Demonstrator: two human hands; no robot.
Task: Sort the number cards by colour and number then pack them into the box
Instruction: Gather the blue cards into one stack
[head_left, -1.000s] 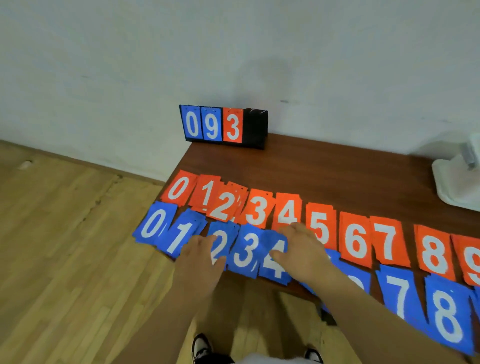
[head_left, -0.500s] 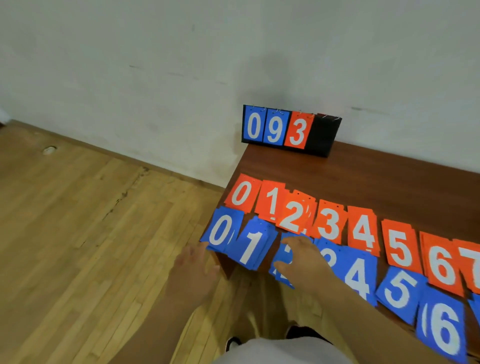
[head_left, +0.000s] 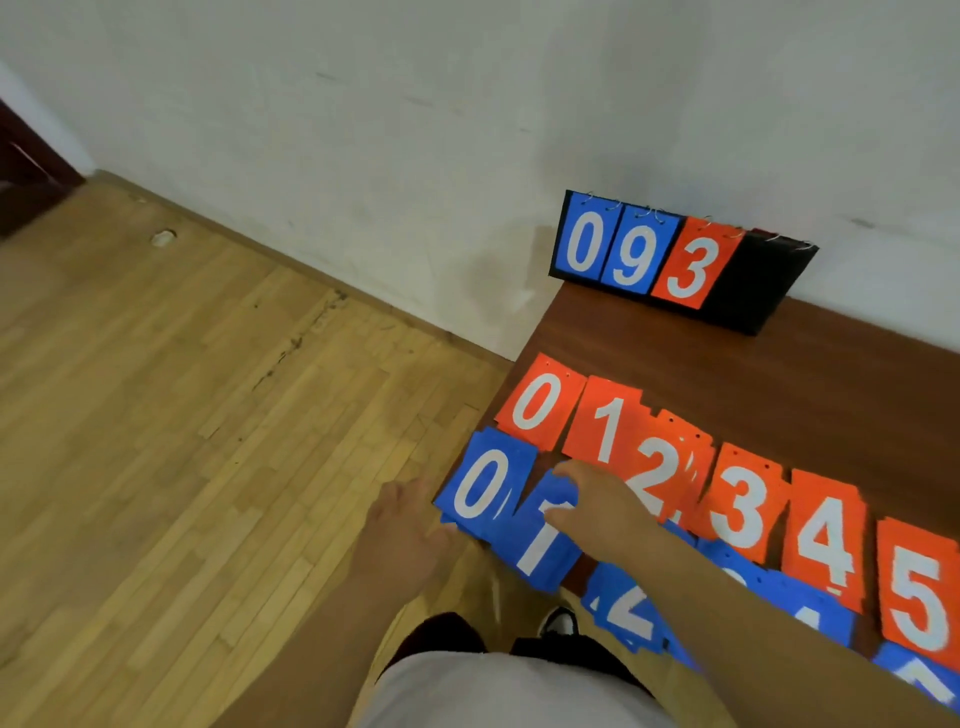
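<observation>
Right grip flat, fingers apart, on the blue 1 card.
Left grip, fingers loose, touches the blue 0 card at the left edge of the surface.

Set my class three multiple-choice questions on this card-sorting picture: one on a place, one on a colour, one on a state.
1. Where does the scoreboard stand?
A. On the floor.
B. At the back of the table, against the wall.
C. Between the card rows.
2. What colour is the scoreboard's 3 card?
A. Blue.
B. Green.
C. Orange.
3. What is the right hand doing?
A. Resting on the blue 1 card.
B. Lifting a card high.
C. Hanging beside the table.
Answers: 1 B, it stands by the wall; 2 C, orange behind a white digit; 3 A, its fingers lie over that card.
</observation>
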